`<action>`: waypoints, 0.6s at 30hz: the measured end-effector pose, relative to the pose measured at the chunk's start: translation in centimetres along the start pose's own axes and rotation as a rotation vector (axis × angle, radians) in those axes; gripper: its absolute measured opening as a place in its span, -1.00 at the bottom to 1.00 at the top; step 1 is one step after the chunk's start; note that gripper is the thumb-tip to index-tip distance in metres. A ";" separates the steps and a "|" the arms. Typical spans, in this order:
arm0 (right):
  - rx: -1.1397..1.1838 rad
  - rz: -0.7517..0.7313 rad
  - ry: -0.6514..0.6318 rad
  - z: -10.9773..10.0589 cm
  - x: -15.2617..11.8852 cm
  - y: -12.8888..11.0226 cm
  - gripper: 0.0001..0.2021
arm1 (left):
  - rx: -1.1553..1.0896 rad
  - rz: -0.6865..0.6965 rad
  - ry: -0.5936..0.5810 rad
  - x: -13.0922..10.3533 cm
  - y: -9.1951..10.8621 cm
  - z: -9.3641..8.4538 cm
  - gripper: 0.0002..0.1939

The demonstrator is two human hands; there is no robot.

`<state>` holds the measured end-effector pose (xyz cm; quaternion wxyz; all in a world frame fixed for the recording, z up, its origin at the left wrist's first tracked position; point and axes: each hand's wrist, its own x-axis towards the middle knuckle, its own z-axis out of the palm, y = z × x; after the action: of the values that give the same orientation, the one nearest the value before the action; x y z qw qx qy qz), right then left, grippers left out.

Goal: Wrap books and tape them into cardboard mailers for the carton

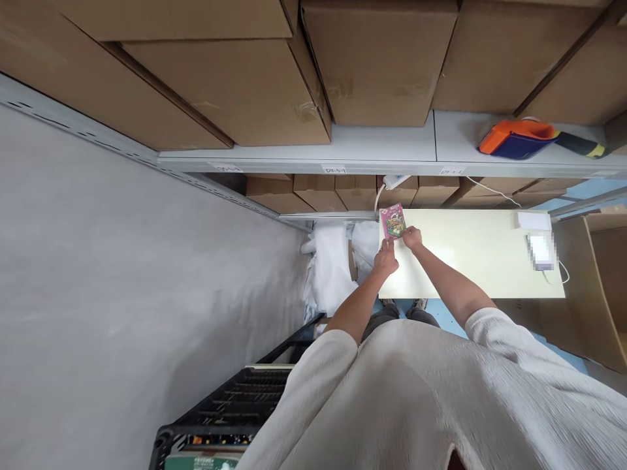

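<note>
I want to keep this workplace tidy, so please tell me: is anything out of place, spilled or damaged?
The white material is the one untidy spot I see: it lies in a loose, crumpled heap between the wall and the table. I see nothing spilled or clearly damaged.

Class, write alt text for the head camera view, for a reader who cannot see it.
A person's left hand and right hand touch a pink printed item at the left end of a pale table, before shelves of cardboard boxes.

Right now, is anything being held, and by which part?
The pink booklet: the right hand holds its near right corner; the left hand is at its near edge, grip unclear.
</note>
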<state>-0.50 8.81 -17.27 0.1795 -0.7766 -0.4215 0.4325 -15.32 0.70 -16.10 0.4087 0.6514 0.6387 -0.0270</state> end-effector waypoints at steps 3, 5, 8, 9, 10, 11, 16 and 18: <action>0.041 0.076 0.005 -1.8 0.1 -0.2 -0.89 | 0.030 -0.004 -0.003 0.0 0.2 0.0 0.12; 0.104 0.076 0.011 -3.3 0.2 0.1 -0.88 | 0.050 -0.008 -0.006 0.0 0.4 -0.2 0.09; 0.214 0.082 0.036 -5.9 0.2 0.9 -0.88 | 0.064 -0.021 -0.004 0.1 0.6 -0.6 0.00; 0.250 0.082 0.044 -6.8 0.1 1.2 -0.87 | 0.062 -0.024 0.001 0.2 0.7 -0.8 -0.05; 0.288 0.080 0.046 -7.6 -0.1 1.6 -0.86 | 0.059 -0.026 0.008 0.2 0.7 -0.9 -0.11; 0.327 0.076 0.045 -8.4 -0.3 2.0 -0.85 | 0.054 -0.031 0.016 0.2 0.7 -1.1 -0.18; 0.493 0.066 0.010 -11.6 -2.2 4.2 -0.76 | -0.017 0.065 0.193 0.5 2.3 -1.3 -0.52; 0.531 0.081 -0.014 -12.3 -3.3 5.1 -0.73 | -0.189 0.082 0.255 0.9 4.0 -0.7 -0.62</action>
<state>11.26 4.22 -11.98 0.3564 -0.7155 -0.2634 0.5401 -12.13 2.39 -14.15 0.3845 0.6334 0.6582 0.1330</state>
